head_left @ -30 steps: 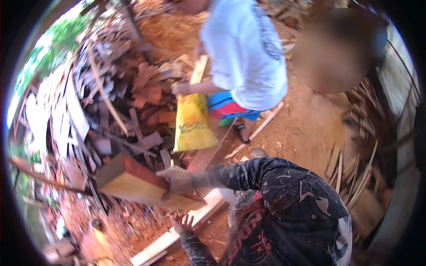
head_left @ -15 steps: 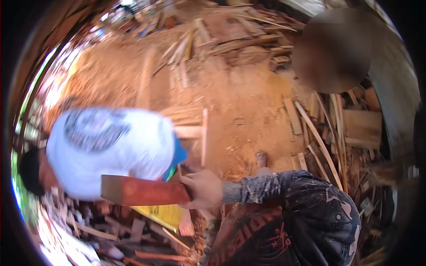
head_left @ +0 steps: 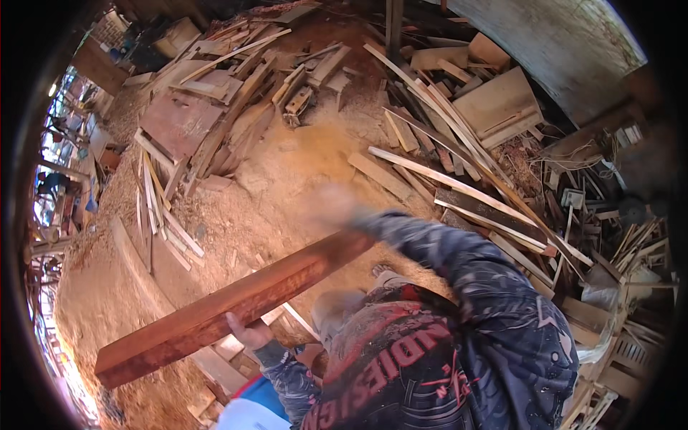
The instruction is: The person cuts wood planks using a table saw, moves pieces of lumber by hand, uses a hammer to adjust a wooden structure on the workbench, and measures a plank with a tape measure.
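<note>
A long reddish-brown wooden beam (head_left: 236, 301) slants across in front of me, its near-left end low and its other end toward the middle. My left hand (head_left: 249, 334) grips the beam's near side around its middle, with a finger up against the side face. Just past the beam's right end is my right hand (head_left: 330, 204), smeared by motion. Its fingers do not show clearly, and I cannot tell whether it touches the wood.
Sawdust covers the ground (head_left: 287, 172). Loose boards (head_left: 193, 122) lie heaped at the far left, and long strips (head_left: 459, 186) lie to the right. A co-worker's white shirt (head_left: 251, 416) shows at the lower edge. A pale wall (head_left: 552, 50) stands at the far right.
The beam, seen nearly end-on before, now shows its length. My left hand has come into view on it. My view has turned, and the co-worker has shifted from the left to the lower edge.
</note>
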A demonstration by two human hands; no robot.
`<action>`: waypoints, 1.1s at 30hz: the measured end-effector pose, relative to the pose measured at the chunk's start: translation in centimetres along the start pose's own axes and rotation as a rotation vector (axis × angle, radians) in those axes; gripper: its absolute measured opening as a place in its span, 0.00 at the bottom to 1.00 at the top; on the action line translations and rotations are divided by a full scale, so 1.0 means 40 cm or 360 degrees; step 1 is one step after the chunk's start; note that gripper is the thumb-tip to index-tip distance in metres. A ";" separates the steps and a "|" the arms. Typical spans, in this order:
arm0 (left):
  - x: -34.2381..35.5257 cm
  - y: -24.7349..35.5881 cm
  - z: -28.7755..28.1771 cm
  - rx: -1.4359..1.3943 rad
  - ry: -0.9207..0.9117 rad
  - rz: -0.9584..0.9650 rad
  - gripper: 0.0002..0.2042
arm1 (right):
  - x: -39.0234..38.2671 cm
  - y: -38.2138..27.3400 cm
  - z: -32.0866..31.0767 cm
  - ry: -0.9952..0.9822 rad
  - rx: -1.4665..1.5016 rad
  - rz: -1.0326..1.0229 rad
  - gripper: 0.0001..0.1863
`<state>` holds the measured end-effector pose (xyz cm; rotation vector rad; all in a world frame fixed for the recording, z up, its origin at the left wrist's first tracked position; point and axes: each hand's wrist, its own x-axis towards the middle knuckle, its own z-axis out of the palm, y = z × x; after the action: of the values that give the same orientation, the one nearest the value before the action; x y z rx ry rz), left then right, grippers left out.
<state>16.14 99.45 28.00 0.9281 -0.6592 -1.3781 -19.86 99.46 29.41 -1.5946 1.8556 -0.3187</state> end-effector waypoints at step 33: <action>1.438 -0.620 0.628 0.0175 -0.0526 -0.1523 0.24 | 0.476 0.186 0.028 0.1041 0.2918 0.1769 0.34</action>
<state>-11.54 39.92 12.33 1.1790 -0.5477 -2.3990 -25.73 83.40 18.18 0.8051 1.4224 -1.4478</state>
